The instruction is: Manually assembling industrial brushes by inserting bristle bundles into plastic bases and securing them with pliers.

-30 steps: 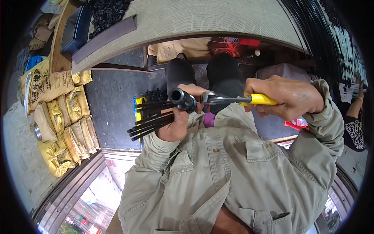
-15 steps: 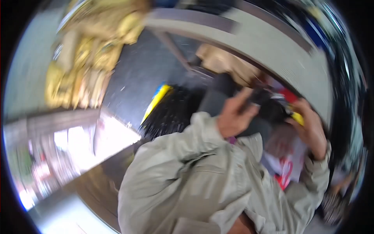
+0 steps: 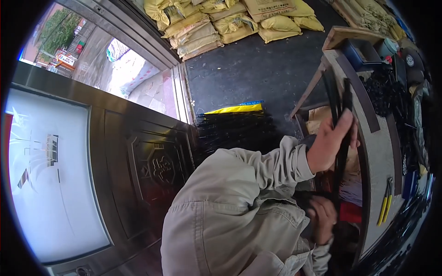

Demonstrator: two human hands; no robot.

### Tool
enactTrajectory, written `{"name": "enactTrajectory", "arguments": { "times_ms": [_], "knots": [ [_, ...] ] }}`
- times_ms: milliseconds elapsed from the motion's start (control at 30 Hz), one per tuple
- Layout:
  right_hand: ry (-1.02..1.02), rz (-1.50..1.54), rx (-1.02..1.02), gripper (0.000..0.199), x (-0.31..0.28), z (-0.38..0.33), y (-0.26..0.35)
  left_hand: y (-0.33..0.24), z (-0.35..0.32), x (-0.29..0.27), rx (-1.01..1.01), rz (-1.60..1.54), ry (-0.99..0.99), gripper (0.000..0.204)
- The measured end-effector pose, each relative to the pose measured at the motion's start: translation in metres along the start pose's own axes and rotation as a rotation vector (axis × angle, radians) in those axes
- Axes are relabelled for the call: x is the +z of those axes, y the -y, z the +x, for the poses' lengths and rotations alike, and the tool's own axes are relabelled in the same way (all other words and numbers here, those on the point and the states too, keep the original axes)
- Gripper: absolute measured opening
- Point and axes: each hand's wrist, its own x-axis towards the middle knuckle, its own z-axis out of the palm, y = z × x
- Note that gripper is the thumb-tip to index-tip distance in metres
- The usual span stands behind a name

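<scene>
My left hand (image 3: 332,143) is raised beside the workbench, its fingers closed round several long black strips (image 3: 338,94). The strips stand upright, sticking out above the fist and running down below it. Lower down, my right hand (image 3: 324,215) is curled close to the lower part of the strips. It is slightly blurred, and what its fingers hold is hidden. A pair of pliers with yellow handles (image 3: 386,202) lies on the workbench (image 3: 378,154) to the right of both hands.
Black clips or small parts (image 3: 384,92) are heaped on the bench, near a blue tray (image 3: 361,50). A bundle of black strips with a yellow band (image 3: 237,109) lies on the floor. Yellow sacks (image 3: 237,30) are stacked at the back. A brown door (image 3: 152,170) stands at left.
My view has turned, bringing the door and doorway in at left. My left hand now raises long black strips. My right hand no longer shows the yellow thing beside it; pliers lie on the bench.
</scene>
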Motion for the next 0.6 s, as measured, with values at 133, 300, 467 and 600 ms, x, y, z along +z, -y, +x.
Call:
{"name": "enactTrajectory", "arguments": {
  "times_ms": [133, 300, 467, 600],
  "knots": [
    [-0.882, 1.125, 0.458, 0.050, 0.032, -0.016, -0.002, 0.021, 0.003, -0.003, -0.314, -0.352, -0.254, 0.044],
    [-1.391, 0.570, -0.180, 0.050, -0.027, -0.072, -0.008, 0.099, -0.043, -0.030, -0.904, -0.240, -0.201, 0.063],
    [-1.222, 0.075, 0.116, 0.013, -0.018, -0.040, -0.010, 0.102, -0.088, -0.043, -0.597, 0.770, 0.581, 0.056],
    [-1.065, -0.037, 0.332, 0.027, -0.003, -0.095, -0.101, 0.052, -0.070, 0.008, 0.136, 0.703, 0.599, 0.044]
  ]
}}
